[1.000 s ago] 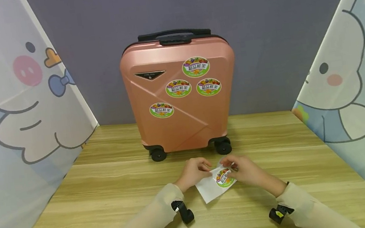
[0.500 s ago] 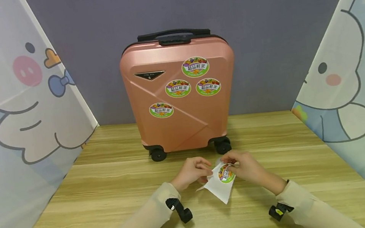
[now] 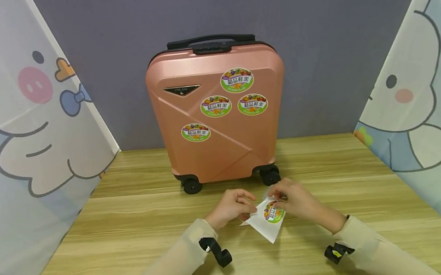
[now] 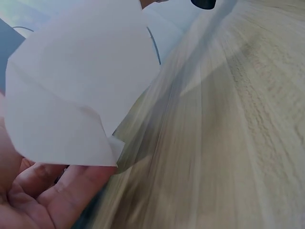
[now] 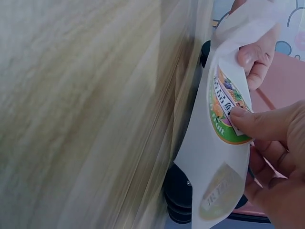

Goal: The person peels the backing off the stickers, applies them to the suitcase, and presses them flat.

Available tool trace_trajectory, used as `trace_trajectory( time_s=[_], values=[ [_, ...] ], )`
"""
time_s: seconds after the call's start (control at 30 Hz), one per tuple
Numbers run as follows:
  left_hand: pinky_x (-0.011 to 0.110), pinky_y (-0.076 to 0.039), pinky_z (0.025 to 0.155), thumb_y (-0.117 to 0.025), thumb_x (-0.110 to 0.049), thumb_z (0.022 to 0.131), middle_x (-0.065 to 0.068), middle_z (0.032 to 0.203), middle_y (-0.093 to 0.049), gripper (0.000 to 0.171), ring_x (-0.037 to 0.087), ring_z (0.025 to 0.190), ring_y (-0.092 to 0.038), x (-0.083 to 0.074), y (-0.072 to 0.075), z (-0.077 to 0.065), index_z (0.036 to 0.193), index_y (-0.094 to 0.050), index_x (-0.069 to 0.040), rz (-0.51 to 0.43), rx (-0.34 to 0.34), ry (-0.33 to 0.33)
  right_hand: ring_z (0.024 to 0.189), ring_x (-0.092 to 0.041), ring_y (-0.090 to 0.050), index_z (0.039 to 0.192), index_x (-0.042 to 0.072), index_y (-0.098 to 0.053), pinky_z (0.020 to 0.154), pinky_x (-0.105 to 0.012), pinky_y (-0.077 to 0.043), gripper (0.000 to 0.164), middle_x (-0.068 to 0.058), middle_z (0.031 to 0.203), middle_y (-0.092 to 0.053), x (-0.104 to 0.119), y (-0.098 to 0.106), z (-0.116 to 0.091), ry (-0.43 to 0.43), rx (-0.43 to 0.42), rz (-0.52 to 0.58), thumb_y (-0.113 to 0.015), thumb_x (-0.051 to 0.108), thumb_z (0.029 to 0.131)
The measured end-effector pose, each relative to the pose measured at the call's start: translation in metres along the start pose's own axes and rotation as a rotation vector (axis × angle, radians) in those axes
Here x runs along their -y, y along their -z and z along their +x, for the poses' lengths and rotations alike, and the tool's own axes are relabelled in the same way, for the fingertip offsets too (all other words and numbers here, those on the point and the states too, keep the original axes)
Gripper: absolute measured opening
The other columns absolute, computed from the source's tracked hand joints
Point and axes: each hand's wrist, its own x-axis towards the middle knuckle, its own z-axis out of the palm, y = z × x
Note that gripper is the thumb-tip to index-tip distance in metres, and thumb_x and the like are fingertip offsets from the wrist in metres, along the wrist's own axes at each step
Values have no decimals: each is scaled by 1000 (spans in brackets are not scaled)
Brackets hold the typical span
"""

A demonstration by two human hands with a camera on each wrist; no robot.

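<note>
Near the pink hard-shell suitcase (image 3: 226, 139), the white paper sheet (image 3: 263, 225), likely limp and best edge-held, is pinched by right hand (image 3: 297, 199) and, apparently, left hand (image 3: 230, 207).

The sticker (image 3: 272, 213) on the white sheet (image 3: 264, 230) is partly obscured by my right hand (image 3: 298, 200), and lettering on the black emblem (image 3: 182, 91) appears too small to read.

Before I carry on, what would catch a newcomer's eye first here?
Probably the pink suitcase, standing upright toward the back of the wooden table, with four oval fruit stickers on its front. Then the white sheet in front of it, pinched by the left hand and right hand, with a matching sticker showing on it.
</note>
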Motion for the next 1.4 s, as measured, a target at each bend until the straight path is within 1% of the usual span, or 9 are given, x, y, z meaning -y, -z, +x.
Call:
trace_trajectory(
  time_s=[0.1, 0.23, 0.33, 0.4, 0.57, 0.73, 1.0, 1.2, 1.4],
  values=[
    [32, -59, 58, -72, 7, 84, 15, 82, -73, 27, 14, 59, -66, 0, 0, 0, 110, -65, 10, -19, 3, 11, 75, -11, -53, 78, 11, -69, 63, -24, -48, 26, 8, 76, -59, 0, 1, 0, 3, 12, -31, -85, -7, 70],
    [31, -59, 57, -72, 9, 83, 15, 81, -73, 28, 14, 57, -65, 2, -1, 2, 110, -65, 12, -24, 2, 14, 75, -11, -54, 74, 12, -69, 63, -24, -49, 25, 9, 75, -61, -1, 3, 1, 30, 26, -56, -86, -5, 70],
    [30, -58, 56, -73, 8, 83, 15, 81, -73, 28, 14, 56, -64, 4, -1, 3, 109, -65, 12, -13, -5, 10, 73, -9, -55, 73, 12, -69, 62, -23, -50, 24, 8, 75, -61, -1, 5, 1, 46, 41, -44, -85, -5, 71],
    [29, -58, 56, -73, 8, 83, 14, 80, -73, 27, 13, 58, -65, 4, -1, 3, 108, -66, 10, -3, -11, 4, 71, -7, -55, 73, 11, -69, 61, -22, -50, 23, 7, 75, -61, 0, 6, 1, 44, 59, -17, -83, -7, 72],
    [23, -54, 55, -74, 9, 82, 14, 80, -73, 23, 11, 63, -66, 6, 0, 3, 104, -69, 7, 19, -28, -14, 69, -4, -57, 74, 9, -70, 58, -22, -51, 21, 4, 74, -65, 2, 11, 2, 28, 110, 57, -78, -11, 76],
    [22, -52, 56, -74, 9, 82, 14, 80, -74, 24, 11, 65, -67, 6, 0, 3, 105, -69, 7, 22, -23, -25, 70, -5, -58, 76, 8, -71, 59, -22, -51, 19, 2, 75, -68, 3, 16, 2, 41, 155, 59, -77, -10, 78],
    [23, -52, 54, -76, 6, 81, 14, 79, -73, 20, 13, 65, -68, 8, 0, 4, 101, -71, 7, 93, -7, -59, 72, -5, -57, 77, 8, -72, 61, -23, -49, 18, 0, 77, -69, 2, 23, 5, 21, 265, 77, -75, -9, 80],
    [22, -50, 54, -77, 7, 80, 15, 79, -73, 22, 13, 66, -68, 6, 0, 4, 102, -70, 8, 89, -23, -60, 73, -4, -58, 80, 9, -73, 61, -23, -50, 18, 5, 79, -69, 1, 25, 7, 9, 297, 95, -72, -9, 83],
    [22, -47, 50, -76, 7, 81, 15, 79, -73, 21, 11, 61, -65, 7, 2, 4, 102, -69, 7, 82, -20, -61, 75, -6, -59, 83, 9, -73, 62, -24, -50, 18, 6, 83, -70, 3, 28, 6, -14, 310, 127, -69, -8, 86]
  ],
)
